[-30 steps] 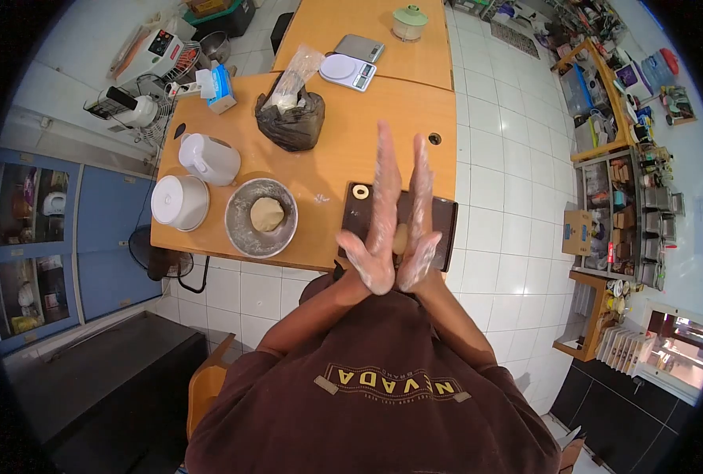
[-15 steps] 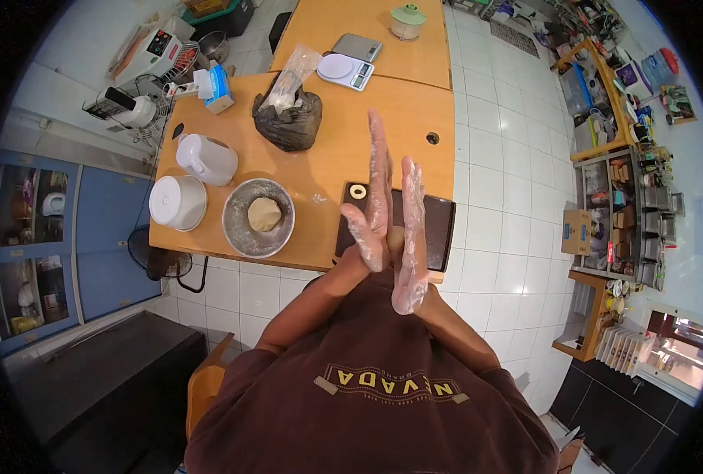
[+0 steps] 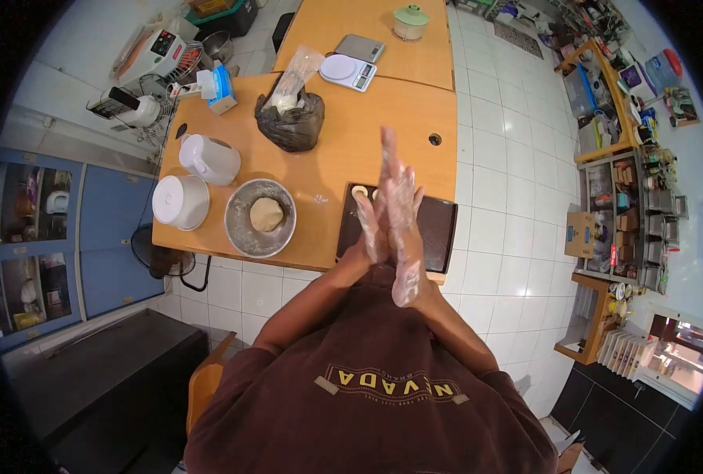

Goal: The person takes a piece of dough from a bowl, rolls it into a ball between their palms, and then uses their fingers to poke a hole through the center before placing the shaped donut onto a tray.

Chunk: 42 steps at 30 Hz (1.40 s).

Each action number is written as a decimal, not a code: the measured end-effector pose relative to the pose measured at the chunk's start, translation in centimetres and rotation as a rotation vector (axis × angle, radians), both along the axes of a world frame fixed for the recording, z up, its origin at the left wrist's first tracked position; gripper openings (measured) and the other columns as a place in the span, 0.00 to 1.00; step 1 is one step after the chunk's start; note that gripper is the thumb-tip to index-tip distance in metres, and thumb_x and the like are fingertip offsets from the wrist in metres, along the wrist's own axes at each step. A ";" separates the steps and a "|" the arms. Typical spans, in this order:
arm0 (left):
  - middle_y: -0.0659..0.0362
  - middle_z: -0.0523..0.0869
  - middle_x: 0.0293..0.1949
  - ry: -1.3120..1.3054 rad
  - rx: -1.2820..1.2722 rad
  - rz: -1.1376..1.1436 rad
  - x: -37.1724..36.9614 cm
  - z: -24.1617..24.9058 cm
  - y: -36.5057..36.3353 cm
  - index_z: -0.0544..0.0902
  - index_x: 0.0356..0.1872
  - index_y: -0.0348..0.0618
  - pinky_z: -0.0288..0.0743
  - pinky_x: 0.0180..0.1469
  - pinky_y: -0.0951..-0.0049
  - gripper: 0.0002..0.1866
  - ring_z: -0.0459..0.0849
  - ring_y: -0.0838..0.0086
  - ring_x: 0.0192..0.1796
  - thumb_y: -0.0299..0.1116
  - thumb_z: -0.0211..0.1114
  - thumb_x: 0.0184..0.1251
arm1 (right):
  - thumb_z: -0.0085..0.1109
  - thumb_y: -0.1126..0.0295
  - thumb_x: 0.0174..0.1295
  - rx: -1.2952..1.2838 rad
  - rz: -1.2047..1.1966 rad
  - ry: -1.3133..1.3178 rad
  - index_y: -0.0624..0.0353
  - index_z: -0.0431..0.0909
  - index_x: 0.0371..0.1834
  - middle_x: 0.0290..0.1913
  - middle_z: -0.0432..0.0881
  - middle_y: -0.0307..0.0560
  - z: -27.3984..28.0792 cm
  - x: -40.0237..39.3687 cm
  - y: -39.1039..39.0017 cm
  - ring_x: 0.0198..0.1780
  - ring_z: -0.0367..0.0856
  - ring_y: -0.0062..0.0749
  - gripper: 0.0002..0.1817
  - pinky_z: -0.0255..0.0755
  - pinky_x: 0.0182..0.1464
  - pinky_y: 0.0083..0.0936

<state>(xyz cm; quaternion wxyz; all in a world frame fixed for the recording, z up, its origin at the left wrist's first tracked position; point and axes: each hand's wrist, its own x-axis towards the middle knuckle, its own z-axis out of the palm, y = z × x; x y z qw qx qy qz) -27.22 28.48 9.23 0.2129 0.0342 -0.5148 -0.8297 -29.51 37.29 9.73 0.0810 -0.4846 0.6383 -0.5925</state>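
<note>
My left hand and my right hand are pressed palm to palm, fingers straight, above a dark tray at the table's near edge. Both wear thin clear gloves dusted with flour. The small piece of dough between the palms is hidden. My left hand reaches further forward than my right. A ring-shaped piece of dough lies at the tray's far left corner. Left of the tray stands a metal bowl holding a ball of dough.
On the wooden table are a white lidded pot, a white jug, a black bag and a white scale. A second table behind carries a green-lidded container. White tiled floor lies to the right.
My palms have slid along each other: the right hand moved back toward me, then both closed tighter, covering the dough piece that showed between them.
</note>
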 end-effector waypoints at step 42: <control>0.62 0.33 0.89 0.180 0.105 -0.049 1.7 1.0 1.3 0.36 0.88 0.49 0.41 0.85 0.45 0.59 0.36 0.60 0.90 0.85 0.21 0.68 | 0.16 0.28 0.76 -0.140 -0.070 0.015 0.62 0.37 0.89 0.90 0.33 0.63 0.3 -2.1 -1.3 0.90 0.27 0.60 0.53 0.15 0.83 0.60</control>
